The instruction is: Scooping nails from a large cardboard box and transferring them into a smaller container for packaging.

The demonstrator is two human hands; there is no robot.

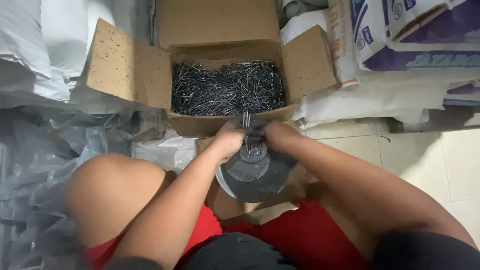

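Observation:
An open cardboard box [125, 65] in front of me is full of dark steel nails [227, 89]. Just below its near edge, my left hand [229, 140] and my right hand [277, 135] meet around a small bundle of nails [248, 132], gripping it upright between them. Under the hands sits a round grey metal pan [252, 175] with a few nails on it, resting on a piece of cardboard [260, 210]. My bare left knee and red shorts fill the lower part of the view.
White sacks [400, 45] are stacked at the upper right and white bags [45, 45] at the upper left. Crumpled clear plastic sheeting [45, 150] lies on the left. Pale floor tiles [430, 160] show on the right.

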